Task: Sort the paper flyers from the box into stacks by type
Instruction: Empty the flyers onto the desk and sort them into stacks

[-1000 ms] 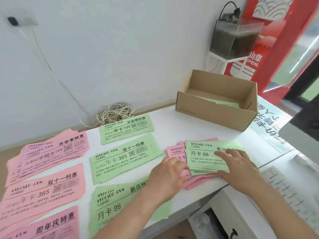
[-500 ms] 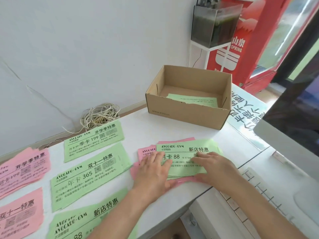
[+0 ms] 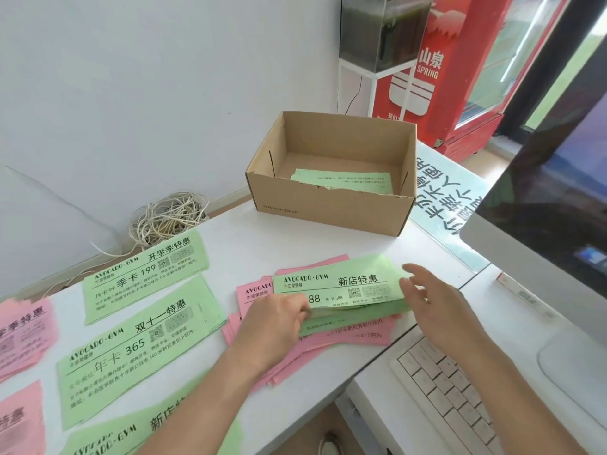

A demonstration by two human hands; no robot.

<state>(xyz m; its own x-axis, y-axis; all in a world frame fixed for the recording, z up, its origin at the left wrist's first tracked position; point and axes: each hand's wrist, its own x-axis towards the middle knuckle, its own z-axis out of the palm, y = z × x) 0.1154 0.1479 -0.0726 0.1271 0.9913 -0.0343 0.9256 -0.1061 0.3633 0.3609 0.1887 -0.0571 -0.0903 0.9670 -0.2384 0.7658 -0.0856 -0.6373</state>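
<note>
A mixed pile of pink flyers (image 3: 345,336) lies on the white desk in front of me, topped by several green flyers (image 3: 341,284). My left hand (image 3: 276,326) pinches the left edge of the green flyers and lifts it off the pink ones. My right hand (image 3: 437,303) hovers at their right end, fingers spread, touching or just off the paper. The cardboard box (image 3: 328,211) stands behind the pile with a few green flyers (image 3: 348,180) inside. Sorted green stacks (image 3: 144,277) (image 3: 131,349) and pink stacks (image 3: 23,333) lie to the left.
A white keyboard (image 3: 450,389) sits on a lower shelf at the right, below a monitor (image 3: 551,205). A coil of pale cord (image 3: 167,221) lies by the wall. A printed sheet (image 3: 440,198) lies right of the box. A red cooler (image 3: 460,60) stands behind.
My left hand went from lying flat on the pile to gripping and lifting the green flyers' left edge. My right hand came off the paper and opened. The view shifted right.
</note>
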